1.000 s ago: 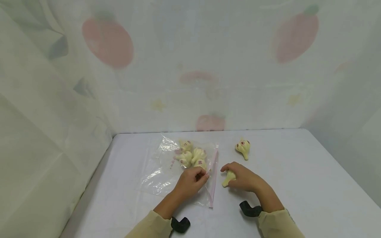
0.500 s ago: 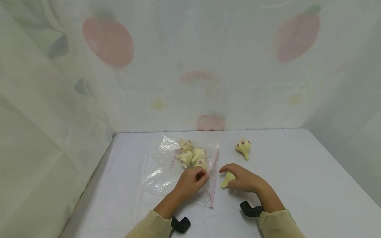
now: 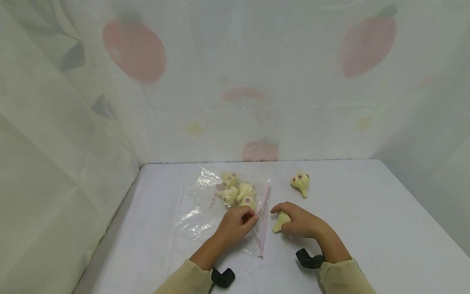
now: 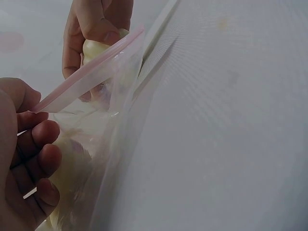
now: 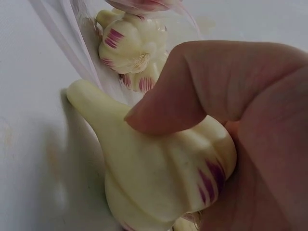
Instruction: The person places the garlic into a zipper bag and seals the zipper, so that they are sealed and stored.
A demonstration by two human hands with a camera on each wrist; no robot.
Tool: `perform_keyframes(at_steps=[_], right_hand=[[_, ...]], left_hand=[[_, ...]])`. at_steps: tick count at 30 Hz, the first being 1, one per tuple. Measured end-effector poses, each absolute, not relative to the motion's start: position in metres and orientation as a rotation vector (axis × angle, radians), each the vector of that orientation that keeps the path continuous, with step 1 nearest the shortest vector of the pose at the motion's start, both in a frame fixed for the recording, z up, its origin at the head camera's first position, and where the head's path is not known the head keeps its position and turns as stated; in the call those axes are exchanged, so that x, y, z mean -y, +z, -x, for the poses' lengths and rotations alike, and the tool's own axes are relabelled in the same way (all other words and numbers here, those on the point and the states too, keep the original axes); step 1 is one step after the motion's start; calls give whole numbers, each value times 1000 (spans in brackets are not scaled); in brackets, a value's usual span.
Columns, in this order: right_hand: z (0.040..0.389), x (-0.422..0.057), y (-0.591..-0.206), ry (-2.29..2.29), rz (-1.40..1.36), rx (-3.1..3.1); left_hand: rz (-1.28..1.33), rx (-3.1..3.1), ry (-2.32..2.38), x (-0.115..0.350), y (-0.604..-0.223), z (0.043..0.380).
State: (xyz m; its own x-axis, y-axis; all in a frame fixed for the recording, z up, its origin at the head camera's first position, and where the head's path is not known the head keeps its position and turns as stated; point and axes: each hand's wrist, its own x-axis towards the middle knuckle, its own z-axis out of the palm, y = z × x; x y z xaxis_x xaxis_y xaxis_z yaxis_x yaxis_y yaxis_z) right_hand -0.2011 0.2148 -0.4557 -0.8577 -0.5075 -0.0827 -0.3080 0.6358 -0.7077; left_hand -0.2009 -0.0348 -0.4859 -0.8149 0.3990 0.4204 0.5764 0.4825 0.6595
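Observation:
In the head view my left hand [image 3: 235,224] pinches the pink-edged mouth of a clear zip bag [image 3: 194,220] between thumb and forefinger. The left wrist view shows the pink zip strip [image 4: 86,72] lifted, the mouth standing apart. Several garlic bulbs [image 3: 229,196] lie inside the bag. Just right of the mouth, my right hand [image 3: 301,220] grips another garlic bulb [image 3: 282,221], its stem pointing toward me. The right wrist view has the thumb pressed on this pale, purple-streaked bulb [image 5: 149,168]; the fingers beneath are mostly hidden.
One more garlic bulb [image 3: 300,183] lies alone on the white table [image 3: 352,212], behind the right hand. Black curved pieces [image 3: 223,277] sit by both wrists. Printed cloth [image 3: 205,81] hangs around the table's back and sides.
The right hand, with its garlic bulb, has shifted very slightly left toward the bag mouth, then stayed. The left hand and the bag look the same.

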Motion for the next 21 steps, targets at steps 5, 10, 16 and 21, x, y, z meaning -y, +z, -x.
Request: perform_keyframes(at_steps=[5,10,16,21], right_hand=[[201,-212,-458,-1047,618,-2637],[202,-211,-463,-1060,611,-2677],[204,-211,-466,-1061,639,-2698],[204,-209,-467,-1079,628,-2699]], left_hand=[[855,2500,-1255,35,-485,200],[874,2485,-1255,35,-485,200],[854,2507,-1256,35,-483,200],[842,2521,-1239,35,-483,199]])
